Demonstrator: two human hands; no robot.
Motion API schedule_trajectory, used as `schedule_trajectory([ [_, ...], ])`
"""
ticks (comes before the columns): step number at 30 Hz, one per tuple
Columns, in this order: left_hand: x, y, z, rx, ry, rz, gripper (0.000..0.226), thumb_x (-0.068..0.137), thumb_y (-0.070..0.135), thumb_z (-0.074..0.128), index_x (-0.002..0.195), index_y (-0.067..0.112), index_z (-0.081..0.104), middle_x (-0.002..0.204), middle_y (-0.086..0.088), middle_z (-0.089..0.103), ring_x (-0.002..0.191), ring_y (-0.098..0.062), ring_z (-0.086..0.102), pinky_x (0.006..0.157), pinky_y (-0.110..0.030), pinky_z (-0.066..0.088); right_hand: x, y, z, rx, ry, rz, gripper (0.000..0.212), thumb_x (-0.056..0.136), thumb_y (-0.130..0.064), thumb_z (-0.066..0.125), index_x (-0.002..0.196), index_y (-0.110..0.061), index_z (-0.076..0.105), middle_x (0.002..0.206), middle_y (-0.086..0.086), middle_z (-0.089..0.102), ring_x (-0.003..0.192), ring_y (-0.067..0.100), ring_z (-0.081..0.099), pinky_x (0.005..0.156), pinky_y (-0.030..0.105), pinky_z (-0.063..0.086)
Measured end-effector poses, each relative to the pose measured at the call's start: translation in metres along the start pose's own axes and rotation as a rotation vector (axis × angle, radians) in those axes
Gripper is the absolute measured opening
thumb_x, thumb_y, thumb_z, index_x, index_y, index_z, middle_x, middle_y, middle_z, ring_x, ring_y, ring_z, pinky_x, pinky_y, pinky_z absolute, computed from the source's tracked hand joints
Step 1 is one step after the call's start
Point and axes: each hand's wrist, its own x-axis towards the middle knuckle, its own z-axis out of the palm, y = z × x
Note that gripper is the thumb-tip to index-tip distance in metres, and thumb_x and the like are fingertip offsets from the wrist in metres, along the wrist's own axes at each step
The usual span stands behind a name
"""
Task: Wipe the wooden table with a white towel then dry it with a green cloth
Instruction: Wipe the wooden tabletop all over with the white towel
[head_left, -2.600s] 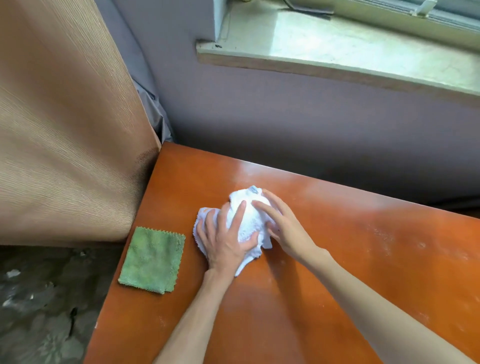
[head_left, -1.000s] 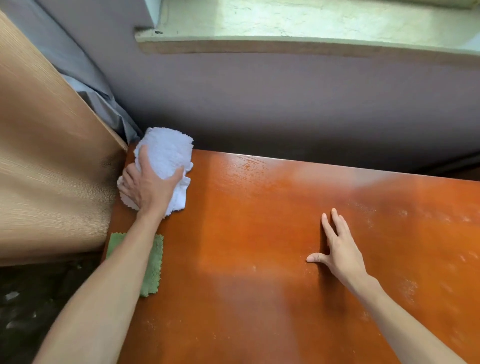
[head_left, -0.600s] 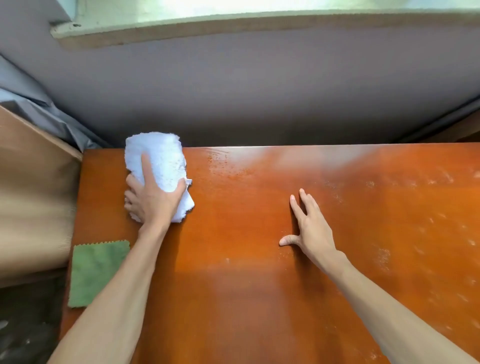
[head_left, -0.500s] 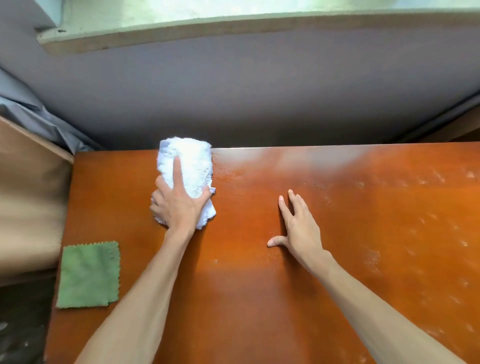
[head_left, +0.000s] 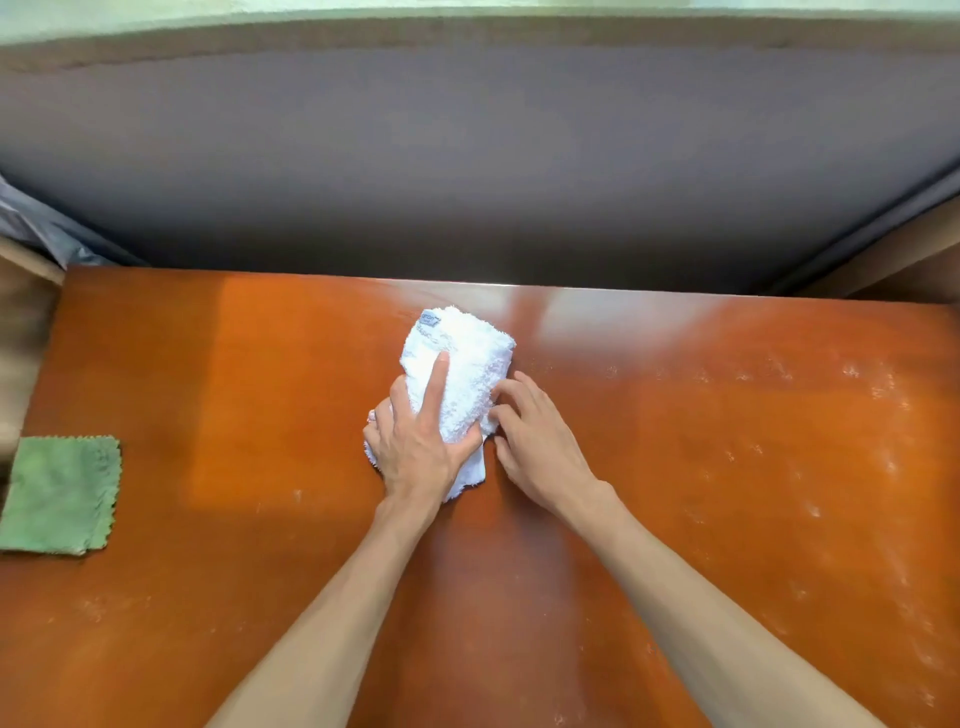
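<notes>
A bunched white towel (head_left: 467, 358) lies on the orange-brown wooden table (head_left: 727, 467), near the middle of its far edge. My left hand (head_left: 415, 441) presses down on the towel and grips it, index finger stretched along its top. My right hand (head_left: 535, 441) rests on the table just right of the towel, its fingertips touching the towel's side. A green cloth (head_left: 60, 493) with a zigzag edge lies flat at the table's left edge, well apart from both hands.
A grey wall (head_left: 467, 156) rises right behind the table, with a pale window sill (head_left: 363, 21) above it. White dusty smears (head_left: 831, 415) cover the table's right part. Wooden furniture (head_left: 21, 322) stands at the left, another piece (head_left: 914, 260) at the right.
My left hand has slid the white towel from the table's far left corner rightward to the middle. My right hand has moved up against the towel's right side.
</notes>
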Motion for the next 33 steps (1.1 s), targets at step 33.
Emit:
schedule_trajectory([
  [33, 0.09, -0.178, -0.084, -0.046, 0.072, -0.271, 0.093, 0.073, 0.067, 0.062, 0.152, 0.035, 0.024, 0.157, -0.014, 0.021, 0.124, -0.051, 0.044, 0.104, -0.06, 0.037, -0.017, 0.047, -0.012, -0.267, -0.144, 0.269, 0.057, 0.097, -0.04, 0.039, 0.152, -0.023, 0.039, 0.161, 0.007, 0.032, 0.141, 0.037, 0.033, 0.115, 0.049, 0.032],
])
